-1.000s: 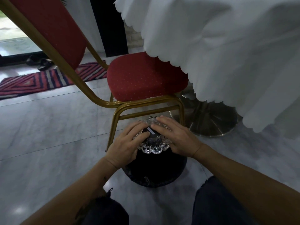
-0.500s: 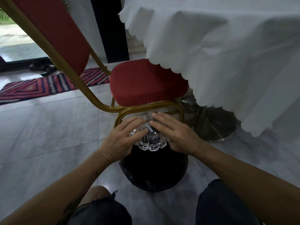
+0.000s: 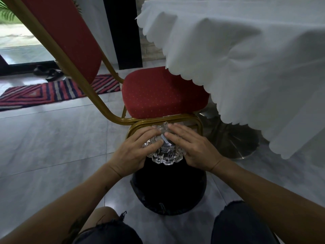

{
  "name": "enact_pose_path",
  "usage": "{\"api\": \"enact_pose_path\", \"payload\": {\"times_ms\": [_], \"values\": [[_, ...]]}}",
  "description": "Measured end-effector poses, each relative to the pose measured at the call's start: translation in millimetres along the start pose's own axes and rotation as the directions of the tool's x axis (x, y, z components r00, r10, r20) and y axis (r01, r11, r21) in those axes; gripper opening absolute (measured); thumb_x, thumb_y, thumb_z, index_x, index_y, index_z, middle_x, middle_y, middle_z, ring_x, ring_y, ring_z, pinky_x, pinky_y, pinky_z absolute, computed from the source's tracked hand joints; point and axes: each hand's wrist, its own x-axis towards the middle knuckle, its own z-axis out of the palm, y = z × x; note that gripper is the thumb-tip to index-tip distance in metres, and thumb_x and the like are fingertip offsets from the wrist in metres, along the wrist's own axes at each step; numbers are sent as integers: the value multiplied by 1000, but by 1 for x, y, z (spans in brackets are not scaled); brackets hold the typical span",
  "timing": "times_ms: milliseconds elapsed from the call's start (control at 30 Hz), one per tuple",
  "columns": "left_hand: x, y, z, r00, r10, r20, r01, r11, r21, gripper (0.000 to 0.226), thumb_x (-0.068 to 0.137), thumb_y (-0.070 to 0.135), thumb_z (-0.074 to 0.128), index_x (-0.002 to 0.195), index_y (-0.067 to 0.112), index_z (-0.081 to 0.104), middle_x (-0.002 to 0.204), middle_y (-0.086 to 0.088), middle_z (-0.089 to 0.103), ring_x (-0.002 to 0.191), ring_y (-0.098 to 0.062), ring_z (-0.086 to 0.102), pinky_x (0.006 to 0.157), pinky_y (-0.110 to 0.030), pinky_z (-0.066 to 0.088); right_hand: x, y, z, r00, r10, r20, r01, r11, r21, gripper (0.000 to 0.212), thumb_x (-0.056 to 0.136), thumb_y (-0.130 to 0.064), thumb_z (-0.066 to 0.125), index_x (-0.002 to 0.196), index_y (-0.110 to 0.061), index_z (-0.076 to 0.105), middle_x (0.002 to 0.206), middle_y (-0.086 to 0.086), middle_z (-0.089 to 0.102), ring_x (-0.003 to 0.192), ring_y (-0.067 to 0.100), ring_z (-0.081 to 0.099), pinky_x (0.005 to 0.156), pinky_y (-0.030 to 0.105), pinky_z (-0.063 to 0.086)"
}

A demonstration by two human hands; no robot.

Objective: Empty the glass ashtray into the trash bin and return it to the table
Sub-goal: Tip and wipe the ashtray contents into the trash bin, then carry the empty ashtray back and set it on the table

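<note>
Holding the glass ashtray (image 3: pixel 164 152) over the black trash bin (image 3: pixel 168 187), both hands clamp it from the sides: left hand (image 3: pixel 134 152), right hand (image 3: pixel 190 149). Cut glass like this is probably heavy, rigid, slick and chippy, so gripping the scalloped rim makes sense. It's round, no real long axis; looks tipped, can't tell which way it opens.

Single head-worn view, facing forward and down, close above floor (image 3: pixel 52 141)
</note>
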Motion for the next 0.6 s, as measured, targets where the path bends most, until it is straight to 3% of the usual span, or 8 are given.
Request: {"api": "enact_pose_path", "payload": {"times_ms": [100,167,233,300,400,467,533,600], "values": [[-2,8,-1,991,-120,53,127,980,-155,55,78,-10,45,129,3,63,137,-21,60,130,-36,56,114,-47,46,-1,-3,0,996,50,72,-53,998,39,76,78,-2,60,151,-10,41,156,10,43,142,26,43,113,43,43],[-5,11,-1,968,-218,122,242,939,-243,56,82,-4,43,134,5,62,141,-15,60,135,-29,54,115,-44,46,-1,-7,0,976,153,154,-172,978,115,75,79,-16,53,152,-14,38,156,6,44,142,23,43,116,41,39],[-9,12,-2,932,-312,183,356,881,-311,58,86,-3,44,140,12,56,143,-7,60,137,-21,53,115,-42,46,-2,-10,2,938,278,205,-322,919,227,72,81,-17,52,152,-20,38,152,3,48,138,22,47,112,44,43],[-10,15,0,889,-411,201,458,796,-395,53,93,-2,49,143,17,54,140,-2,63,132,-15,57,111,-39,49,-2,-13,3,907,381,178,-420,831,364,60,86,-9,58,144,-24,46,136,0,61,124,17,58,101,44,51],[-9,21,4,755,-604,255,631,562,-535,43,101,3,51,139,22,57,125,6,71,117,-8,65,102,-35,54,1,-16,5,825,539,170,-536,653,535,52,90,1,58,129,-34,55,117,-5,70,107,8,67,90,45,58],[-11,23,10,630,-692,353,725,361,-586,40,102,11,50,137,29,58,120,3,73,112,-14,68,101,-43,56,3,-19,6,767,591,248,-598,521,609,61,92,4,58,122,-49,53,131,-1,65,113,7,67,90,51,58],[-13,25,15,511,-739,439,772,169,-613,42,100,18,48,135,38,58,114,-9,74,107,-30,71,97,-59,56,4,-20,9,738,599,312,-633,453,628,68,94,2,58,120,-60,48,144,-1,54,122,11,62,96,52,56],[-15,28,20,429,-751,502,781,29,-624,42,104,13,47,135,39,58,110,-13,76,103,-43,71,92,-66,56,2,-18,18,730,607,316,-641,446,625,66,95,0,57,131,-54,48,152,-5,47,134,16,52,109,47,47]]}}
